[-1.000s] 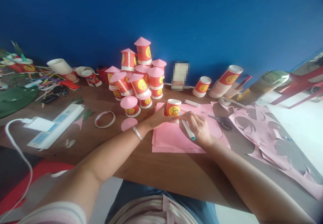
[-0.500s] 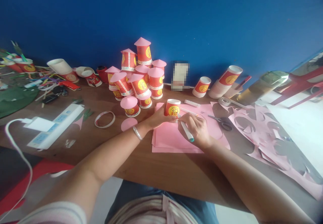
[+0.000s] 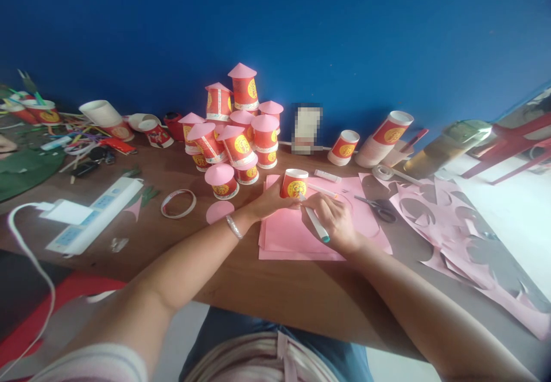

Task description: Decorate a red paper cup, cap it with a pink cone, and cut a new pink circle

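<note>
A red paper cup [image 3: 290, 184] with a yellow round emblem and a white rim stands over pink paper sheets [image 3: 293, 235]. My left hand [image 3: 271, 200] is closed round its lower left side. In my right hand [image 3: 333, 218] I grip a white marker [image 3: 316, 224] with a green end, its tip at the front of the cup near the emblem. A white cap-like piece [image 3: 328, 176] lies on the paper behind the cup. To the left, several red cups [image 3: 237, 145] with pink paper cone tops are stacked in a cluster.
Scissors [image 3: 381, 209] and a tape roll [image 3: 384, 172] lie right of the paper, beside cut pink scraps [image 3: 451, 232]. A power strip [image 3: 97, 215], a white ring [image 3: 178, 204] and a pink disc [image 3: 220, 212] are on the left. More cups [image 3: 344, 147] stand along the blue wall.
The marker and my right hand have shifted very slightly left along the cup's front. My left hand keeps its hold on the cup.
</note>
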`<state>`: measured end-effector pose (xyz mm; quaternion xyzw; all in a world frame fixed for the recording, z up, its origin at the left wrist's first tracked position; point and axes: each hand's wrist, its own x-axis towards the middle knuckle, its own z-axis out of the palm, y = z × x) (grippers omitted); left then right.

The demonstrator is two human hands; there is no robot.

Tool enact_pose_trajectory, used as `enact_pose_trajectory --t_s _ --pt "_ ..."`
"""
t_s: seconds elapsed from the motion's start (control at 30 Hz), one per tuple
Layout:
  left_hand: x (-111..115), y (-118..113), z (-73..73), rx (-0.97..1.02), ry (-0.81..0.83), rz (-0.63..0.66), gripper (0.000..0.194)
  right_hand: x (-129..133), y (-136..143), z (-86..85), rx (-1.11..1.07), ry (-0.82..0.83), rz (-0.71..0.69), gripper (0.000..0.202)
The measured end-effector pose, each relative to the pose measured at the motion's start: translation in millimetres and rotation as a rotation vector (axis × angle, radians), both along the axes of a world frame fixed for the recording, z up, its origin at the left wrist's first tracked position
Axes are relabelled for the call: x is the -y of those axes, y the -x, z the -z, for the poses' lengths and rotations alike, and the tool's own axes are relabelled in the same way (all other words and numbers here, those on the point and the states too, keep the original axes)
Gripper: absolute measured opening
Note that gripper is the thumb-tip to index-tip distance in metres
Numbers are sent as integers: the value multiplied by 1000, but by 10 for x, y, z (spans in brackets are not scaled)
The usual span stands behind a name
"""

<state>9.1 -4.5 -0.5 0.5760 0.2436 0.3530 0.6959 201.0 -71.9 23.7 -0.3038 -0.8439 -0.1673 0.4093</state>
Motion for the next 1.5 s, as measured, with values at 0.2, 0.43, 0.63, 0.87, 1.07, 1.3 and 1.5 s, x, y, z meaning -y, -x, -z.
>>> enact_pose_trajectory --t_s 0.2,0.43,0.63,0.87,1.07,1.3,1.5 --pt "-1 -5 6 -14 4 -18 55 3 -3 -2 5 1 8 15" --pt "-19 22 71 -30 -25 -27 60 18 1 14 1 28 3 14" --pt "-13 30 60 -69 -27 -55 70 35 39 8 -10 26 0 15" --pt "46 6 -63 -82 -36 -69 69 35 42 49 2 46 -23 16" --pt "70 -16 -128 -108 -76 -88 66 42 16 39 37 96 -47 15" --pt "79 -21 -144 -108 -103 -68 61 35 21 29 29 91 -43 14" --pt "84 -41 -182 -113 -113 -70 63 21 17 27 1 78 -50 16"
